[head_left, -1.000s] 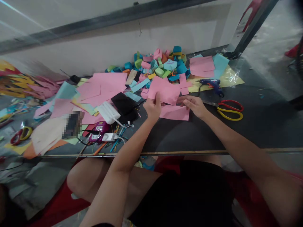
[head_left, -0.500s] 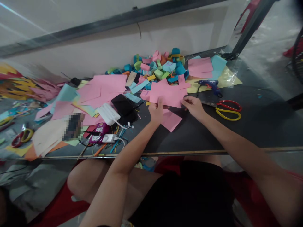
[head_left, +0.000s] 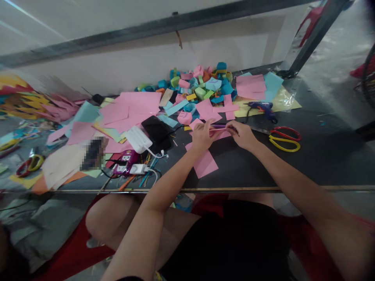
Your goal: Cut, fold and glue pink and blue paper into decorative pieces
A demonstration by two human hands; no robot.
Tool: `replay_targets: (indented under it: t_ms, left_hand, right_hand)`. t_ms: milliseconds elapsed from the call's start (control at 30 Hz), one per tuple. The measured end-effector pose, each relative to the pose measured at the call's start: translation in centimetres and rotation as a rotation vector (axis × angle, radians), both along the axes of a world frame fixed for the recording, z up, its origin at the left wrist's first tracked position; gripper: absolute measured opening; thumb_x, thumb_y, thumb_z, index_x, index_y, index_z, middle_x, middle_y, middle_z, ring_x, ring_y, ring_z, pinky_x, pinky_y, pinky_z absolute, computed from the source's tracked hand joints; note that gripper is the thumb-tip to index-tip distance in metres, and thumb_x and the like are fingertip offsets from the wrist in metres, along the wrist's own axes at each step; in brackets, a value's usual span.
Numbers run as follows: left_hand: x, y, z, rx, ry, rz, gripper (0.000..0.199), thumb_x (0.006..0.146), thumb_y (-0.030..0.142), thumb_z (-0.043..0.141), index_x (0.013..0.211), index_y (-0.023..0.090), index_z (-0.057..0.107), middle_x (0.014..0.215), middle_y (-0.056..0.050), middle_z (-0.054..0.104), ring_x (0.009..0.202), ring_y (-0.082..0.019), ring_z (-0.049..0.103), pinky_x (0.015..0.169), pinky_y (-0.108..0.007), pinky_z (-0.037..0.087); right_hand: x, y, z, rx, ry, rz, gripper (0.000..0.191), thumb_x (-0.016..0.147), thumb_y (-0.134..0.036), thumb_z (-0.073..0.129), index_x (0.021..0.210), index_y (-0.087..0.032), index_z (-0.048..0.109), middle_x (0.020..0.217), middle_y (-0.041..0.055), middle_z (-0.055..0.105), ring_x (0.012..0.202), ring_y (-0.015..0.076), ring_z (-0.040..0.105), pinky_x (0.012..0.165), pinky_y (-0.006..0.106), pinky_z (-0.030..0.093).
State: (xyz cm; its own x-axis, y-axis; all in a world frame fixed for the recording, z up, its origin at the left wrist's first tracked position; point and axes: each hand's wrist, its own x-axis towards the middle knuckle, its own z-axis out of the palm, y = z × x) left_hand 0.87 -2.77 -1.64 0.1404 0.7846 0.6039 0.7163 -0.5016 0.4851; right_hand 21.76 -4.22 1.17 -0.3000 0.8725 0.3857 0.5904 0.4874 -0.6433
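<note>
Both hands hold one piece of pink paper [head_left: 219, 132], seen nearly edge-on just above the dark table. My left hand [head_left: 202, 136] pinches its left end, and my right hand [head_left: 238, 133] grips its right end with curled fingers. Below my left hand, another pink sheet [head_left: 206, 163] lies flat on the tabletop. Beyond the hands are cut pink pieces [head_left: 207, 109], and a folded pink paper shape [head_left: 184, 117] sits to their left. To the right of my right hand lie scissors [head_left: 284, 139] with one red and one yellow handle.
A blue glue gun [head_left: 262, 108] rests on yellow paper at the right. Many small folded paper shapes [head_left: 200, 88] are heaped by the wall. To the left are a black phone [head_left: 155, 128], a white charger [head_left: 137, 139], a purple power strip [head_left: 126, 162] and pink sheets [head_left: 139, 102].
The pink paper has tipped from facing me to nearly edge-on and come lower. My hands have moved closer together. The view has shifted slightly.
</note>
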Motion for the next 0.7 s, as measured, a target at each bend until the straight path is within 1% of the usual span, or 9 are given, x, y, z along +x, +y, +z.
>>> replay_targets:
  t_ms: [100, 200, 300, 333, 400, 467, 533, 633, 700]
  left_hand:
    - [-0.1, 0.1, -0.2, -0.024, 0.025, 0.057, 0.052, 0.095, 0.069, 0.059, 0.090, 0.022, 0.079, 0.080, -0.008, 0.080, 0.073, -0.019, 0.072, 0.070, -0.030, 0.045]
    - [-0.4, -0.4, 0.6, 0.004, -0.040, 0.070, 0.053, 0.096, 0.069, 0.057, 0.083, 0.022, 0.078, 0.079, -0.006, 0.080, 0.071, -0.017, 0.070, 0.065, -0.028, 0.040]
    - [-0.4, -1.0, 1.8, -0.072, -0.086, 0.083, 0.047, 0.096, 0.063, 0.061, 0.080, 0.022, 0.076, 0.079, -0.006, 0.078, 0.071, -0.017, 0.068, 0.065, -0.030, 0.039]
    - [-0.4, -1.2, 2.2, -0.113, -0.092, 0.082, 0.043, 0.096, 0.060, 0.063, 0.079, 0.022, 0.076, 0.078, -0.006, 0.077, 0.070, -0.017, 0.066, 0.065, -0.030, 0.038]
    - [-0.3, -1.4, 3.0, -0.184, -0.107, 0.088, 0.037, 0.095, 0.053, 0.066, 0.078, 0.021, 0.074, 0.075, -0.005, 0.074, 0.068, -0.016, 0.063, 0.065, -0.030, 0.036]
    - [-0.5, -1.3, 3.7, -0.232, -0.118, 0.093, 0.037, 0.095, 0.049, 0.067, 0.071, 0.021, 0.068, 0.067, -0.003, 0.067, 0.064, -0.015, 0.056, 0.064, -0.031, 0.032]
    - [-0.8, -1.2, 4.4, -0.265, -0.113, 0.089, 0.044, 0.095, 0.049, 0.067, 0.063, 0.020, 0.058, 0.062, -0.001, 0.059, 0.060, -0.014, 0.048, 0.062, -0.031, 0.027]
    - [-1.4, -1.0, 5.3, -0.335, -0.077, 0.074, 0.052, 0.094, 0.048, 0.069, 0.056, 0.021, 0.043, 0.060, 0.000, 0.050, 0.058, -0.014, 0.039, 0.061, -0.033, 0.020]
    - [-1.7, -0.9, 5.9, -0.389, -0.054, 0.076, 0.055, 0.093, 0.047, 0.070, 0.055, 0.021, 0.038, 0.060, 0.000, 0.047, 0.057, -0.014, 0.036, 0.061, -0.033, 0.018]
  right_hand:
    - [1.1, -0.3, 1.4, 0.026, -0.047, -0.107, 0.023, 0.097, -0.036, 0.054, 0.098, -0.021, 0.071, 0.098, 0.0105, 0.078, 0.086, 0.0248, 0.069, 0.078, 0.036, 0.051]
    - [4.3, -1.3, 3.5, -0.027, -0.296, -0.315, 0.023, 0.094, -0.025, 0.056, 0.104, -0.019, 0.076, 0.101, 0.0129, 0.079, 0.086, 0.0255, 0.069, 0.079, 0.037, 0.048]
    - [8.7, -2.6, 5.2, -0.329, -0.689, -0.523, 0.037, 0.087, -0.016, 0.066, 0.123, -0.014, 0.075, 0.121, 0.0199, 0.076, 0.100, 0.0296, 0.069, 0.080, 0.038, 0.044]
    - [10.0, -2.9, 5.5, -0.473, -0.812, -0.573, 0.041, 0.085, -0.017, 0.071, 0.125, -0.013, 0.074, 0.122, 0.0218, 0.075, 0.099, 0.0304, 0.068, 0.077, 0.037, 0.043]
    - [12.1, -3.5, 5.7, -0.610, -0.977, -0.596, 0.046, 0.082, -0.015, 0.074, 0.127, -0.007, 0.072, 0.119, 0.0266, 0.073, 0.095, 0.0293, 0.067, 0.071, 0.036, 0.041]
    - [13.2, -3.8, 5.5, -0.596, -1.007, -0.562, 0.050, 0.080, -0.008, 0.072, 0.130, -0.005, 0.070, 0.119, 0.0261, 0.072, 0.091, 0.0258, 0.066, 0.071, 0.034, 0.039]
    - [13.6, -3.9, 5.1, -0.556, -1.009, -0.528, 0.046, 0.077, -0.005, 0.072, 0.123, -0.004, 0.071, 0.112, 0.0244, 0.073, 0.085, 0.0229, 0.064, 0.070, 0.033, 0.037]
    - [13.2, -4.0, 4.7, -0.533, -0.948, -0.515, 0.025, 0.078, -0.015, 0.076, 0.102, -0.010, 0.073, 0.092, 0.0189, 0.073, 0.068, 0.0183, 0.055, 0.067, 0.034, 0.036]
    - [12.7, -4.3, 4.6, -0.544, -0.823, -0.523, 0.011, 0.081, -0.024, 0.077, 0.087, -0.016, 0.071, 0.079, 0.0129, 0.070, 0.060, 0.0158, 0.049, 0.066, 0.035, 0.035]
